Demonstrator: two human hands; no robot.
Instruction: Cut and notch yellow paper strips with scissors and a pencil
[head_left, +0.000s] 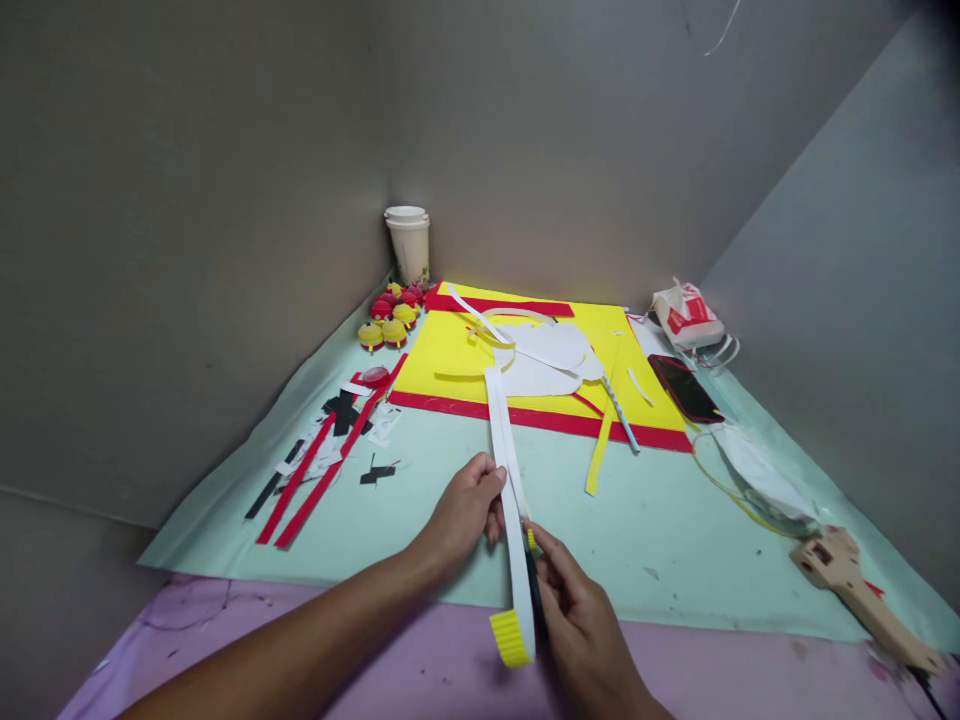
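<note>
Long white paper strip (520,570) with a yellow ridged end (510,638) runs lengthwise forward over the mint-green tabletop (420,465); the left hand (469,505) pinches its left edge, while the right hand (577,605), at its right edge, grips a slim black-handled tool (536,595).

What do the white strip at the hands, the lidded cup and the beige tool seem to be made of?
White strip: probably matte paper or thin card; flat, curling into a ribbed yellow end.
Cup: likely smooth paper, judging by its pale printed wall; its lid may be plastic.
Beige tool: perhaps hard plastic, since its body looks moulded.
</note>
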